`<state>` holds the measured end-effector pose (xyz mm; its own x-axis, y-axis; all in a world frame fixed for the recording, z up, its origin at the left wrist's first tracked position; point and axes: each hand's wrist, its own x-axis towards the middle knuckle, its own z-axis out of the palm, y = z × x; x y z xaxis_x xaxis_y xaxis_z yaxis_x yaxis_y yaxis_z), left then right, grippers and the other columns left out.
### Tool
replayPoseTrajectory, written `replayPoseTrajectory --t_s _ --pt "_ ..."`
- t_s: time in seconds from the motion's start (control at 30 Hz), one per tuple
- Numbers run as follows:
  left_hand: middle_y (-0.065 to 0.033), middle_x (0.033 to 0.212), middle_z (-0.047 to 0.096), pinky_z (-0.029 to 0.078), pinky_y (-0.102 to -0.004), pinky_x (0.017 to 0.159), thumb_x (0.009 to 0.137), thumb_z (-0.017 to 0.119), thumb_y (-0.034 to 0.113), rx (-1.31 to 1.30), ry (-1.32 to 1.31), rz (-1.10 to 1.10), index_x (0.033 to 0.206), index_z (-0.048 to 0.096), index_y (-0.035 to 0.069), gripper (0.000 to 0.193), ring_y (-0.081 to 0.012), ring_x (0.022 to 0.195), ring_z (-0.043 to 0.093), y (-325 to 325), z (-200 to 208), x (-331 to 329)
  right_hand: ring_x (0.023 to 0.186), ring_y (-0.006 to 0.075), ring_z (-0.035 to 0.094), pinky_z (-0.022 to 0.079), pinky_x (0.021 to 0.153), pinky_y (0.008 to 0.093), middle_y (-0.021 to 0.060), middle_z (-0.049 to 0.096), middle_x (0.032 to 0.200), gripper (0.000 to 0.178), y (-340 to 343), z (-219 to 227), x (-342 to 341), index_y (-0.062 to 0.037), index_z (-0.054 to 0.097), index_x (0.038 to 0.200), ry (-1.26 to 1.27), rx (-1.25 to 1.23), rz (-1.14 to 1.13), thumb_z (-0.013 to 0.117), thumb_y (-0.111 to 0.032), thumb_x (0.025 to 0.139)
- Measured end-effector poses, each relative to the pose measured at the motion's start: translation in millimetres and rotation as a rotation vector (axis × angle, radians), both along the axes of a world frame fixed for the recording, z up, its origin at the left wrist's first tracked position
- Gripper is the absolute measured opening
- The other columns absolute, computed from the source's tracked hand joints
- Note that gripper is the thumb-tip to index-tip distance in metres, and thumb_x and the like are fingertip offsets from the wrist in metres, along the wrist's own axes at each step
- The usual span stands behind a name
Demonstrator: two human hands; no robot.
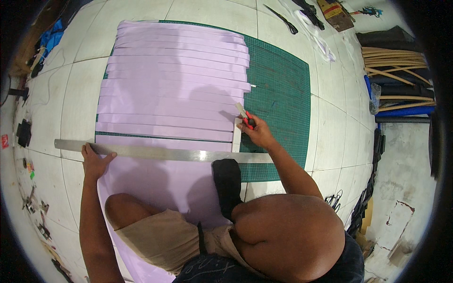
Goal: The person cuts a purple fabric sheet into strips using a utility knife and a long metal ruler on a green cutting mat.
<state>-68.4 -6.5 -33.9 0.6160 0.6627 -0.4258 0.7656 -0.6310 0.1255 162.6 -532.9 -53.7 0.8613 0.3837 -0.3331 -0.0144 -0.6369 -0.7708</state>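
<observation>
A long metal ruler lies crosswise over lilac fabric and a green cutting mat. My left hand holds the ruler near its left end, thumb and fingers spread along its lower edge. My right hand is closed around a red-and-black cutter with a pale tip, pointing away from me. Below that hand, a short white strip stands at right angles to the ruler, touching the right edge of the fabric. Beyond the ruler lie several cut lilac strips, side by side on the mat.
My black-socked foot rests on the fabric against the ruler. Black scissors lie on the tiled floor at the far right. Rolls and tan tubes are stacked at the right wall, and small loose items lie at left.
</observation>
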Motion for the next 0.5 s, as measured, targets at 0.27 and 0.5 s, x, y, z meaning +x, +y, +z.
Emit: replayPoseTrajectory --t_s 0.27,0.5 --pt "-0.0306 0.155 0.018 0.037 -0.0504 0.111 0.067 0.083 0.056 -0.016 -0.087 -0.032 0.149 0.016 -0.011 0.126 -0.0447 0.139 0.035 8 -12 -8 0.091 0.0083 0.055 0.049 0.088 0.0258 -0.0016 0.061 0.098 0.043 0 -9 1 -0.0003 0.060 0.125 0.050 0.049 -0.028 0.077 -0.015 0.088" --pt "-0.0321 0.155 0.017 0.037 -0.0465 0.112 0.066 0.085 0.054 -0.014 -0.027 -0.016 0.148 0.017 -0.011 0.125 -0.0437 0.140 0.033 4 -1 -3 0.089 0.0128 0.060 0.051 0.084 0.0306 0.0032 0.066 0.099 0.048 -5 -16 -2 -0.0022 0.061 0.124 0.010 0.152 -0.048 0.077 -0.028 0.087"
